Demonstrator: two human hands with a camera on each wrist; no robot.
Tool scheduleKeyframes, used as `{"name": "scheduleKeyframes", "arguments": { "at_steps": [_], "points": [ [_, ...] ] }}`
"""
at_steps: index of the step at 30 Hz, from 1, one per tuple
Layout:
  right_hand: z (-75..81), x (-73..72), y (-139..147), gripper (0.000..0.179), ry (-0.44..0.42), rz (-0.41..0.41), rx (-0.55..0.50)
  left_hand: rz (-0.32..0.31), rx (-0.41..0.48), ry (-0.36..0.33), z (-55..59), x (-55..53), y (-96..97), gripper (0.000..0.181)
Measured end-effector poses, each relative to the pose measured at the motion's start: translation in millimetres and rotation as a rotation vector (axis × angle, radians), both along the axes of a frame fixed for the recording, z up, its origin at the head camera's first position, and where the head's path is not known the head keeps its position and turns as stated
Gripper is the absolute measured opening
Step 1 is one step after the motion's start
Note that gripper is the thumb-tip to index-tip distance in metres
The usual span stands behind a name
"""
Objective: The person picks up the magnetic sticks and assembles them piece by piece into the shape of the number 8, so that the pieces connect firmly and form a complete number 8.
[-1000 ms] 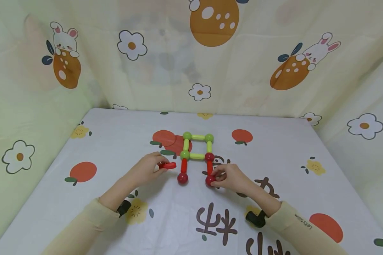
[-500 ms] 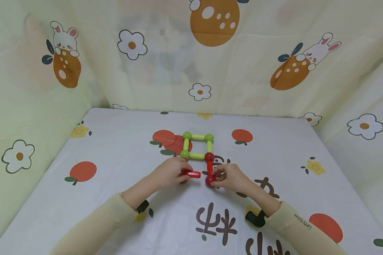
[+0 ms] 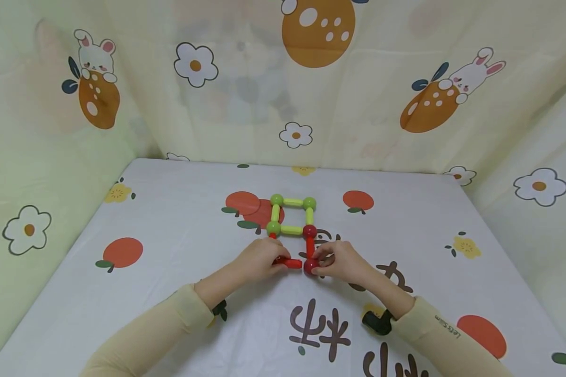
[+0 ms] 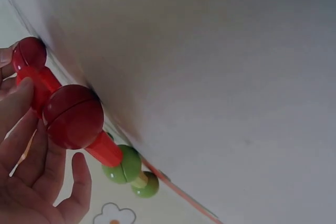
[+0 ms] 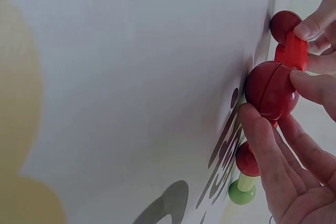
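My left hand [image 3: 260, 259] pinches a red magnetic rod [image 3: 292, 263] that points right. Its tip lies right beside a red ball [image 3: 310, 267]; whether they touch I cannot tell. My right hand [image 3: 341, 262] holds that ball between thumb and fingers. The ball ends an upright red rod [image 3: 309, 247], below the red corner ball [image 3: 309, 231] of a square. Green balls [image 3: 273, 228] and yellow-green rods [image 3: 291, 230] form the rest of the square. A second lower red ball [image 4: 73, 116], on another red rod [image 4: 104, 149], shows in the left wrist view; in the head view my left hand hides it.
The pieces lie flat on a white tablecloth [image 3: 179, 209] printed with fruit, flowers and dark characters. A patterned curtain [image 3: 245, 104] stands behind the table, with further cloth at both sides. Black wrist devices [image 3: 377, 322] sit near the sleeves.
My left hand has moved right and slightly nearer with its red rod, from left of the figure to beside the right-hand ball. My right hand stays on that ball.
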State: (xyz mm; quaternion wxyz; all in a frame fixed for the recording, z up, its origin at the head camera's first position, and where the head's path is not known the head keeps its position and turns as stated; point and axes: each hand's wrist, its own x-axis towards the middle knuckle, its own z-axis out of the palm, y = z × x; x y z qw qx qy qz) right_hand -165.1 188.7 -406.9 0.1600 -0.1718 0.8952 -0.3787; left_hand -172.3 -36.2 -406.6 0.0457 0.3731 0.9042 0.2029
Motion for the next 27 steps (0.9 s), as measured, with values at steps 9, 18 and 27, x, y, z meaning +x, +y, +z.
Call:
{"name": "scheduleKeyframes", "arguments": {
  "at_steps": [9,18,27],
  "points": [
    [-1.0,-0.6,-2.8,0.023,0.009,-0.013,0.018,0.036,-0.086,-0.019,0.2,-0.5,5.9,0.017],
    [-2.1,-2.5,-2.9,0.022,0.035,0.045,-0.017,0.057,-0.101,-0.03,0.1,0.0,11.6,0.018],
    [-0.9,-4.0,-0.2,0.022,0.056,0.085,-0.014,0.056,-0.094,-0.017,-0.8,0.4,13.1,0.017]
  ]
}}
